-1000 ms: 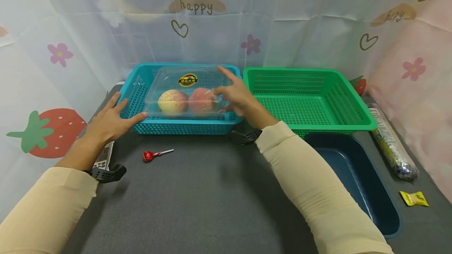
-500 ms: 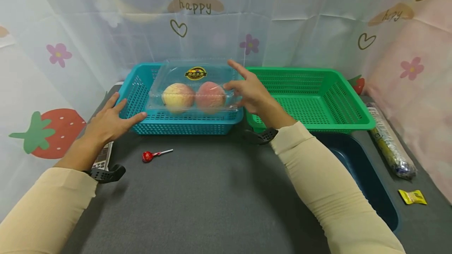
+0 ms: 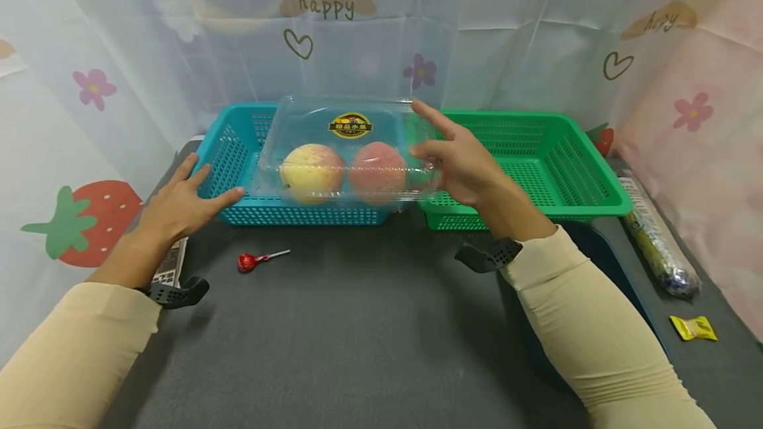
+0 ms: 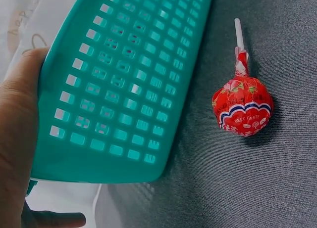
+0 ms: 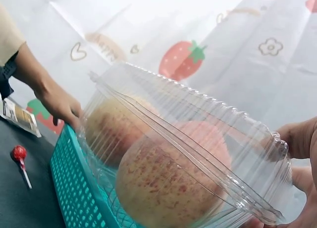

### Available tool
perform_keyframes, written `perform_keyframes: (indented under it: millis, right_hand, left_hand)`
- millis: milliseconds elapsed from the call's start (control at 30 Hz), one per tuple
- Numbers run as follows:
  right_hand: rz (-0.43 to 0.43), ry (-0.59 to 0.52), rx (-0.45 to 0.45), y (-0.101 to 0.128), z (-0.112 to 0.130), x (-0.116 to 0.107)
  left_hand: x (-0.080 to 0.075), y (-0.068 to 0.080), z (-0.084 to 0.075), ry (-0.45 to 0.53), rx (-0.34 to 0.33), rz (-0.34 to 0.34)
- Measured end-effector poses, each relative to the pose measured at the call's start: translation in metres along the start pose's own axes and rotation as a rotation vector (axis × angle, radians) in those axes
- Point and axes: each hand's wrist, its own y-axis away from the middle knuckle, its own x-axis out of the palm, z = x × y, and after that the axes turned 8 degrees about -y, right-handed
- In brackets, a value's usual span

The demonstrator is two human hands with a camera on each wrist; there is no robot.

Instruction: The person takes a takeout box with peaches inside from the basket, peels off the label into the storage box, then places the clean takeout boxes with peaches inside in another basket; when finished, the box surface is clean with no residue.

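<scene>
A clear plastic clamshell fruit box [image 3: 352, 174] with a round label and two peaches [image 3: 312, 172] inside is held by my right hand [image 3: 471, 161] at its right end. In the right wrist view the fingers [image 5: 297, 139] wrap that ribbed end. The box is tilted and raised over the blue basket [image 3: 304, 216], its right end overlapping the green basket [image 3: 566, 210]. My left hand [image 3: 179, 207] rests at the blue basket's left corner, fingers spread, thumb along the rim. In the left wrist view a red-wrapped lollipop [image 4: 242, 107] lies beside that basket.
On the grey table [image 3: 334, 336], a dark blue tray [image 3: 602, 250] sits at right, partly under my right sleeve. Farther right are a long plastic-wrapped packet [image 3: 658, 237] and a yellow candy [image 3: 693, 328]. A printed packet [image 3: 171, 263] lies behind my left wrist.
My right hand has lifted the fruit box out of the blue basket and moved it to the right, toward the green basket. The left hand has stayed at the blue basket's corner.
</scene>
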Motion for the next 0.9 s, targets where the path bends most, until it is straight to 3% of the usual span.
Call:
perform_keyframes:
  millis: [367,900]
  right_hand:
    - [0.080,-0.044,-0.038,0.050,-0.005,-0.018]
    - [0.075,0.032,-0.067,0.109,-0.037,-0.032]
  left_hand:
    - [0.000,-0.001,0.000,0.000,0.017,-0.014]
    - [-0.001,0.001,0.000,0.006,0.020,0.010]
